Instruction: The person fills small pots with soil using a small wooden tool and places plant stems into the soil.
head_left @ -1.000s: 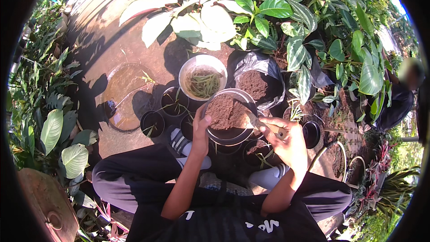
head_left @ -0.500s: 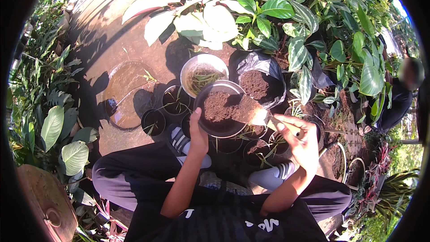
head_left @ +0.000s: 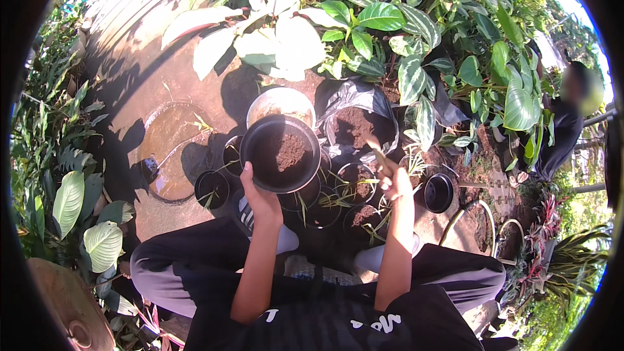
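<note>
My left hand [head_left: 260,200] grips a round black plant pot [head_left: 257,156] by its near rim, with the thumb over the edge. The pot is tilted toward me, and a small heap of dark soil [head_left: 290,151] lies inside it. Closed around the handle of a trowel [head_left: 376,149], my right hand [head_left: 396,182] is to the right of the pot. The trowel blade shows nearly edge-on, in front of a black plastic bag [head_left: 390,127] of brown soil [head_left: 356,125].
Behind the held pot stands a white bucket [head_left: 281,99]. Several small potted seedlings [head_left: 212,188] sit around my feet, and a black pot [head_left: 439,193] stands at the right beside a hose [head_left: 489,211]. A wide round basin [head_left: 148,149] is at left. Another person [head_left: 560,130] is at far right.
The trowel has left the pot and moved right and down, away from its rim. The pot has shifted left and now shows less soil inside.
</note>
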Motion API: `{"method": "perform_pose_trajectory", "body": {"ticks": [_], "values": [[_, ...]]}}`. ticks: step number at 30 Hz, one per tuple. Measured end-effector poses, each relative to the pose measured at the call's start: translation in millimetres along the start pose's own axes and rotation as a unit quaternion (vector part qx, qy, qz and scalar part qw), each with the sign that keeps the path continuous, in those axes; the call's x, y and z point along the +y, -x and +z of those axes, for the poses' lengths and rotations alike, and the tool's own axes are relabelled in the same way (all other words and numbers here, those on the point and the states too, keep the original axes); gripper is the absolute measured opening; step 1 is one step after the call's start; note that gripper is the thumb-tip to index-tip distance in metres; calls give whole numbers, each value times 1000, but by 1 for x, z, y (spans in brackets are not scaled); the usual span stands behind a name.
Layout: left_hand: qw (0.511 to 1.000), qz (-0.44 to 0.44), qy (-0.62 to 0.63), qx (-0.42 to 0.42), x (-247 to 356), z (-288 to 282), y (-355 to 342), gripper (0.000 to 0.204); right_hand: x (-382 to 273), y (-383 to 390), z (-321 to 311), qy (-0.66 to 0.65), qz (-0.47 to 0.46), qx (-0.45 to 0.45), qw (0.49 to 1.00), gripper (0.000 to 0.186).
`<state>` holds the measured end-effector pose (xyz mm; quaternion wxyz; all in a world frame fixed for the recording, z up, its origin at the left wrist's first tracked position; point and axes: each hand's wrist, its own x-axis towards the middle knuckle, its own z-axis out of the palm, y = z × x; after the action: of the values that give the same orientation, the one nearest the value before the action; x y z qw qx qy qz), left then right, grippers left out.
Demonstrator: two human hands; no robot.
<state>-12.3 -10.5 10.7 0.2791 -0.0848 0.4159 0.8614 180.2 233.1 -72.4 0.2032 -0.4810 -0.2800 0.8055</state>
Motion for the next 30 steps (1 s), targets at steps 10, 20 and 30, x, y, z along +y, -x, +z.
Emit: {"method": "perform_pose_trajectory", "body": {"ticks": [10, 20, 30], "values": [[999, 15, 42, 8, 9, -3, -1, 54, 39, -73, 7, 154, -71, 34, 985, 13], [998, 21, 51, 16, 15, -2, 3, 53, 44, -90, 2, 115, -95, 100, 984, 9], [998, 14, 56, -4, 10, 1, 3, 53, 33, -116, -14, 206, -142, 146, 957, 12]]}}
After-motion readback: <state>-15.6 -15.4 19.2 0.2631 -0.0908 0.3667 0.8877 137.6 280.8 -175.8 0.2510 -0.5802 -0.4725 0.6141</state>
